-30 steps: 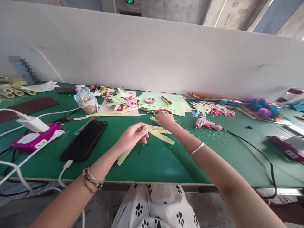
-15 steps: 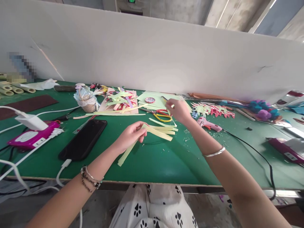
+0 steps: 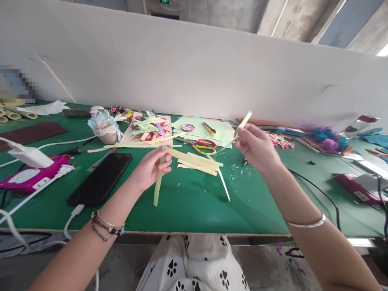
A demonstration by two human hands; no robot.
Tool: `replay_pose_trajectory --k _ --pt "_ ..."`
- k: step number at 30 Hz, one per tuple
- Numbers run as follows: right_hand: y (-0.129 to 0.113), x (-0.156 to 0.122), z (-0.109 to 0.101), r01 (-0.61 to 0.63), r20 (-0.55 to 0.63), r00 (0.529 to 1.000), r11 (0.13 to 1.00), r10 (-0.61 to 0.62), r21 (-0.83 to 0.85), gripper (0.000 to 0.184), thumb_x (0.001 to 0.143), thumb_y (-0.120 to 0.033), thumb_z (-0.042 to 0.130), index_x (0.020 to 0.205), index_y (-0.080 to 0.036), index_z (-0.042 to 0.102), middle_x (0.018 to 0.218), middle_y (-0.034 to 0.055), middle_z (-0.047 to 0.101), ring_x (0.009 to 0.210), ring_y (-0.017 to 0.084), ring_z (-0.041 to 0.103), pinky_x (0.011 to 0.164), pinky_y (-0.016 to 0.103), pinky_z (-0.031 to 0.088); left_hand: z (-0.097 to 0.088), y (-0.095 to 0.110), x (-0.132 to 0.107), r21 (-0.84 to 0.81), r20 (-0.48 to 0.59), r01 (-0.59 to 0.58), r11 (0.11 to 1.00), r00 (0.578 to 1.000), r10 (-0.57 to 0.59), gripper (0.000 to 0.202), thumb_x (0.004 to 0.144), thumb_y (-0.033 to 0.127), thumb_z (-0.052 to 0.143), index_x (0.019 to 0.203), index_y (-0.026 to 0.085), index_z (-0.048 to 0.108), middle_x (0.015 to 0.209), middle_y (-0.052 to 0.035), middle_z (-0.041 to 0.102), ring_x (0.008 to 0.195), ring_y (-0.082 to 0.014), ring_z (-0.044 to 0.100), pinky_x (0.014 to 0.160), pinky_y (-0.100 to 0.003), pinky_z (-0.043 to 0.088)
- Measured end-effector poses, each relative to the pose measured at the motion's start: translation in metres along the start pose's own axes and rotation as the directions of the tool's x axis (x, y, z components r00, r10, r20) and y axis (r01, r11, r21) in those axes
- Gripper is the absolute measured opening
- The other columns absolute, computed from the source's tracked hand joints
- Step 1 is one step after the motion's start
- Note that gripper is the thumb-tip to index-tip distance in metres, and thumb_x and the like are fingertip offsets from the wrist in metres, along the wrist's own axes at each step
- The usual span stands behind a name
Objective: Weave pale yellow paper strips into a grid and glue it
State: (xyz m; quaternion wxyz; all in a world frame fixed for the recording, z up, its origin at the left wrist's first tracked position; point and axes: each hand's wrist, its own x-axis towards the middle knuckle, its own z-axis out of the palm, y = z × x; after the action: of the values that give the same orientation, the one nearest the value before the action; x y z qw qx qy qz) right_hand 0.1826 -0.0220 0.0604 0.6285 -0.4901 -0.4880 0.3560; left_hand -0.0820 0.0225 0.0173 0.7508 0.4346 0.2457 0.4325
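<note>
My left hand (image 3: 154, 167) pinches a folded pale yellow paper strip (image 3: 194, 157); one end points right and the other hangs down toward the table. In my right hand (image 3: 256, 147), held up at the right, is a thin pale green paper strip (image 3: 246, 120) pinched between thumb and fingers. More cut strips (image 3: 198, 167) lie on the table between the hands, and a narrow pointed strip (image 3: 224, 185) lies beside them. Behind are red-and-yellow-handled scissors (image 3: 204, 146), a yellow utility knife (image 3: 209, 128) and a round tape roll (image 3: 188, 127) on pale green sheets (image 3: 197, 121).
A black phone (image 3: 100, 180) and a magenta power strip (image 3: 34, 173) with white cables lie at the left. Paper scraps (image 3: 151, 127) and a small decorated pot (image 3: 106, 131) stand behind. At right are red-and-white zigzag pieces (image 3: 281, 141), pompoms (image 3: 330, 139) and another power strip (image 3: 360, 188).
My right hand has come away from the utility knife and moved right, now with a thin green strip. My left hand has shifted left and up with its strip, leaving other strips on the table.
</note>
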Motion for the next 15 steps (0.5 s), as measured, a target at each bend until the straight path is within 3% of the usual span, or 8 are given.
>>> replay_pose_trajectory --k 3,6,10,15 --pt "0.023 0.001 0.007 -0.142 0.065 0.988 0.989 0.138 0.051 0.028 0.063 -0.038 0.070 0.073 -0.020 0.051 0.062 -0.0056 0.049 0.054 0.005 0.053 0.054 0.019 0.046 0.000 -0.004 0.000 0.080 0.030 0.030 0.996 0.999 -0.032 0.012 0.078 0.026 0.060 0.085 0.017 0.059 0.058 0.0063 0.049 0.036 0.0009 0.029 0.039 -0.013 0.031" --pt "0.037 0.001 0.016 -0.174 0.147 0.974 0.985 0.174 -0.012 0.030 0.063 -0.040 0.069 0.078 -0.019 0.055 0.064 -0.0037 0.055 0.059 0.007 0.055 0.062 0.022 0.048 -0.001 -0.006 0.000 0.178 0.045 0.069 0.982 0.996 -0.078 0.016 0.079 0.031 0.059 0.087 0.017 0.059 0.060 0.0053 0.051 0.033 0.0021 0.022 0.036 -0.014 0.025" --pt "0.050 0.002 0.025 -0.079 0.290 0.944 0.961 0.158 -0.264 0.026 0.071 -0.040 0.061 0.081 -0.016 0.060 0.065 -0.0005 0.060 0.062 0.010 0.055 0.067 0.026 0.047 -0.002 -0.007 0.001 0.251 0.052 0.087 0.964 0.993 -0.103 0.021 0.080 0.035 0.057 0.091 0.017 0.060 0.061 0.0044 0.052 0.032 0.0020 0.018 0.036 -0.015 0.022" --pt "0.066 0.007 0.031 0.153 0.415 0.899 0.787 0.140 -0.598 0.021 0.073 -0.033 0.056 0.082 -0.016 0.064 0.083 0.0039 0.064 0.065 0.011 0.052 0.060 0.026 0.043 -0.002 -0.005 0.001 0.255 0.052 0.070 0.964 0.995 -0.086 0.021 0.079 0.036 0.058 0.089 0.018 0.060 0.058 0.0051 0.052 0.031 0.0018 0.017 0.036 -0.016 0.019"
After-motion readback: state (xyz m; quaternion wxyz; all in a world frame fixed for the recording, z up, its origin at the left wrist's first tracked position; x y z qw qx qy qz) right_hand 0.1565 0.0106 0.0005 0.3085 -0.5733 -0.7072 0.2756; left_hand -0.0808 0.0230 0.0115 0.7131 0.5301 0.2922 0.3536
